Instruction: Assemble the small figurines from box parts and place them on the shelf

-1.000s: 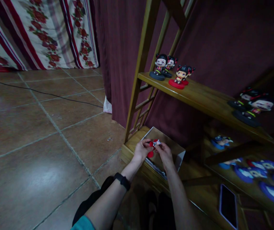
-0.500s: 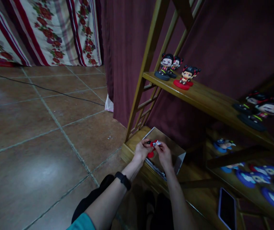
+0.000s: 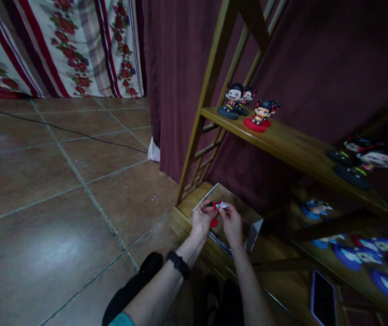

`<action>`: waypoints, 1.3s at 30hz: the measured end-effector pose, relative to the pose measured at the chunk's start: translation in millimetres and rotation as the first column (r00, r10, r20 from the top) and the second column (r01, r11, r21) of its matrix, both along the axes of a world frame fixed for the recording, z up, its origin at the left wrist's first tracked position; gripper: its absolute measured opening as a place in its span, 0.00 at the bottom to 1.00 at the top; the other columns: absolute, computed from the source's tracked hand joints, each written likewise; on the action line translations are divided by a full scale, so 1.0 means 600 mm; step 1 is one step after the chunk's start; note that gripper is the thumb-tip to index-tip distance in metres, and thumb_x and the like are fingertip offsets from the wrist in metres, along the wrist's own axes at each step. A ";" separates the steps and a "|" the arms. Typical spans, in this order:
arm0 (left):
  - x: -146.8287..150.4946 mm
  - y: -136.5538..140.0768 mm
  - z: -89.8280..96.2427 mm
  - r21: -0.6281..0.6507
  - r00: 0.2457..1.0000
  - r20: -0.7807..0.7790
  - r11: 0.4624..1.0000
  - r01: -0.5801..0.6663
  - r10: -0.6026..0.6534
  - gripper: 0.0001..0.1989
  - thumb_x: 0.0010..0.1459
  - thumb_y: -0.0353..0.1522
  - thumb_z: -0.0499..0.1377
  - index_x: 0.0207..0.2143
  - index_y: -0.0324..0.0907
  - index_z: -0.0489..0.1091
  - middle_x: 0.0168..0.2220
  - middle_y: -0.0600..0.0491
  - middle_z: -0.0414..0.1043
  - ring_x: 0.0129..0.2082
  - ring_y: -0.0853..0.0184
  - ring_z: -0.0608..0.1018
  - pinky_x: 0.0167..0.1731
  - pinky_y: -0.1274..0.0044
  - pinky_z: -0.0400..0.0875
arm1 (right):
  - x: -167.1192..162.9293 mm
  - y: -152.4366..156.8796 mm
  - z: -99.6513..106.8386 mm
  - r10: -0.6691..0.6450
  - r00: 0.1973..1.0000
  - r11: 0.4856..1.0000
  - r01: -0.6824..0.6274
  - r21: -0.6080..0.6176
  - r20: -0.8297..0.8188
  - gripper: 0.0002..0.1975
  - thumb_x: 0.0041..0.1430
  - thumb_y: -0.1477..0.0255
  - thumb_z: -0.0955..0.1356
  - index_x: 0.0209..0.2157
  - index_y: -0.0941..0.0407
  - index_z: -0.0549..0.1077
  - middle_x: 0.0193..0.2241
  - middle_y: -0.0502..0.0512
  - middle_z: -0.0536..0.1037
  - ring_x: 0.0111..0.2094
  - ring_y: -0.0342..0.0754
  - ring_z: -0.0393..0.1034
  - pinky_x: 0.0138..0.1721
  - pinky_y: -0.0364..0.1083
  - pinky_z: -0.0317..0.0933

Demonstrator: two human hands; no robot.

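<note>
Above an open cardboard box (image 3: 239, 204), both of my hands are closed around a small red figurine (image 3: 218, 206) with black and white parts. My left hand (image 3: 202, 218), with a black band at the wrist, grips it from the left. On the other side my right hand (image 3: 232, 222) pinches its white part between thumb and fingers. A round red piece (image 3: 213, 222) shows just under the fingers; whether it is joined to the figurine I cannot tell. Fingers cover much of the figurine. The box sits on the low wooden shelf.
Several black-haired figurines, one on a red base (image 3: 256, 125), stand on the upper wooden shelf (image 3: 289, 145). Blue-based figurines (image 3: 356, 256) fill the lower right shelf. A phone (image 3: 323, 299) lies at lower right. A black cable (image 3: 78, 131) crosses the tiled floor.
The view has shifted slightly, so the shelves and figurines sit a little lower. Both hands keep hold of the red figurine over the box, with only small finger movements.
</note>
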State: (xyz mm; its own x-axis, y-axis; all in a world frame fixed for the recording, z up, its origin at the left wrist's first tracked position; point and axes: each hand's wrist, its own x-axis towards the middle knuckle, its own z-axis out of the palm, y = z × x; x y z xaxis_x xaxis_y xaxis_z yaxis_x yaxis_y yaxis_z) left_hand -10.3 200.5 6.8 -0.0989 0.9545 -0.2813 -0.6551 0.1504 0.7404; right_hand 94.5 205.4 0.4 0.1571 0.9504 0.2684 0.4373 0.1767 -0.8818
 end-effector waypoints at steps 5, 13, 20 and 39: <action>0.008 -0.001 -0.004 0.048 0.997 -0.052 0.998 -0.048 0.050 0.23 0.36 0.27 0.64 0.39 0.35 0.67 0.22 0.54 0.71 0.18 0.75 0.71 0.19 0.83 0.63 | -0.006 0.008 -0.011 -0.019 1.000 1.000 0.019 0.010 -0.001 0.13 0.50 0.66 0.63 0.38 0.55 0.70 0.33 0.55 0.77 0.33 0.48 0.70 0.36 0.47 0.64; -0.003 0.006 -0.012 -0.041 0.999 -0.041 0.999 -0.024 0.022 0.20 0.33 0.25 0.64 0.34 0.35 0.67 0.20 0.54 0.71 0.17 0.74 0.71 0.22 0.81 0.65 | -0.024 0.007 -0.016 -0.035 0.999 0.999 0.034 0.029 0.035 0.12 0.48 0.70 0.64 0.36 0.55 0.72 0.34 0.55 0.74 0.31 0.47 0.69 0.35 0.47 0.64; -0.028 0.016 -0.002 -0.050 0.999 -0.016 0.998 0.043 -0.044 0.20 0.34 0.20 0.63 0.34 0.37 0.66 0.25 0.52 0.73 0.24 0.70 0.75 0.29 0.77 0.70 | -0.003 0.011 -0.018 -0.056 0.931 0.998 0.055 -0.013 -0.362 0.16 0.47 0.70 0.63 0.41 0.54 0.71 0.38 0.53 0.75 0.39 0.46 0.68 0.44 0.48 0.61; -0.051 0.013 0.012 0.022 0.942 0.111 0.949 0.315 -0.316 0.15 0.46 0.26 0.61 0.40 0.37 0.68 0.33 0.47 0.75 0.32 0.68 0.77 0.37 0.75 0.71 | -0.015 -0.008 0.022 0.150 0.753 0.969 -0.240 -0.055 -0.641 0.14 0.46 0.65 0.67 0.36 0.55 0.73 0.36 0.54 0.76 0.36 0.47 0.69 0.37 0.45 0.63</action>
